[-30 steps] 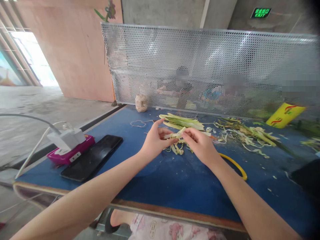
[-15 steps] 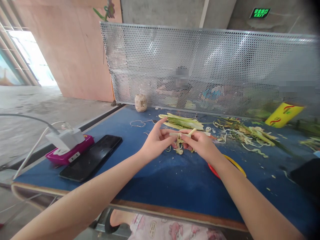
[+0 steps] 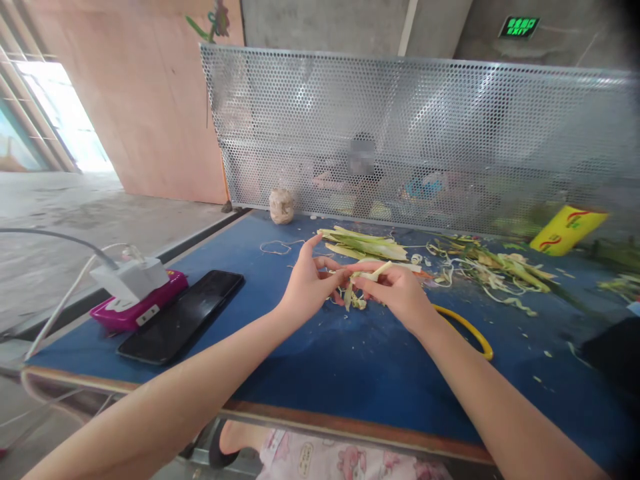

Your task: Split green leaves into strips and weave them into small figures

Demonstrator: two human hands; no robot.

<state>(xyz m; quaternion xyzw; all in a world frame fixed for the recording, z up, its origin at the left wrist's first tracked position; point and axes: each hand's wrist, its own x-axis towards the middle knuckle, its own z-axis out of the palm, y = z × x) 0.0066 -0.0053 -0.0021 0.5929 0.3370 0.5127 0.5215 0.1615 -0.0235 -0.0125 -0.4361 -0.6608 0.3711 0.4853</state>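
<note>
My left hand (image 3: 307, 283) and my right hand (image 3: 397, 290) meet above the blue table (image 3: 320, 360), both pinching a pale yellow-green leaf strip (image 3: 367, 273). Its loose end sticks out past my right thumb. The left index finger points up and away while the other fingers close on the strip. Curled strip offcuts (image 3: 353, 300) lie on the table right under my hands. A bundle of long green leaves (image 3: 367, 245) rests just beyond them.
A black phone (image 3: 183, 323), a pink power bank (image 3: 137, 308) and a white charger (image 3: 130, 277) lie at the left. A yellow loop (image 3: 470, 329) lies behind my right wrist. Leaf scraps (image 3: 493, 270), a twine ball (image 3: 281, 205), a yellow packet (image 3: 567, 230) and a perforated metal screen (image 3: 415, 133) stand further back.
Both hands have stayed in place and turned the strip between the fingers. The strip's free end now points up to the right past my right thumb.
</note>
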